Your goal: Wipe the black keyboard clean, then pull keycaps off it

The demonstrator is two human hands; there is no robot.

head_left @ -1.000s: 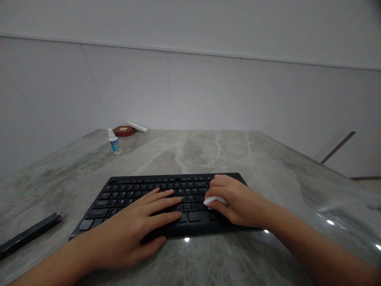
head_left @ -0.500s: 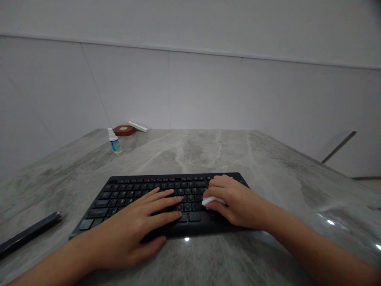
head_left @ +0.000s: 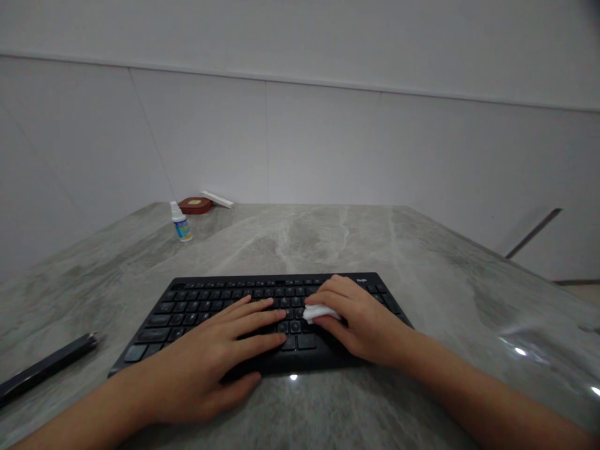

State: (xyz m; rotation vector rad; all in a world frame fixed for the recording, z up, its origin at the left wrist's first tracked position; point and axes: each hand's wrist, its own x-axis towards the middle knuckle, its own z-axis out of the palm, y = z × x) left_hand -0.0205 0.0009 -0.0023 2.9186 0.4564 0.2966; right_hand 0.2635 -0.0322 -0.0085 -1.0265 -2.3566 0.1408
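1. Keyboard [head_left: 300,360] lies crosswise on the surface [head_left: 319,250], beneath both hands. Risk: sideways force on the keys [head_left: 307,341] could slide it, since the glossy finish may offer little friction.
2. White wad [head_left: 321,313], apparently soft and folded, is at the keys right of centre; its underside is hidden. Risk: a loose fold could catch on a key edge and tear.
3. Right grip [head_left: 360,320] is closed on the white wad, thumb opposing fingers. Risk: a slack pinch could let the wad slip; excess pressure could depress keys.
4. Left grip [head_left: 225,353] is spread wide, fingers on the keys, nothing grasped. Risk: if its pressure eases, the keyboard could pivot; leftward travel by the right grip could strike its fingertips.
5. Dark bar [head_left: 49,369] lies left of the keyboard, near the left forearm [head_left: 98,409]. Risk: an outward arm swing could knock it.
6. Spray bottle [head_left: 182,228] stands beyond the keyboard, near a red-brown box [head_left: 195,205] and white strip [head_left: 217,199]. Risk appears low: all are well apart from both hands.
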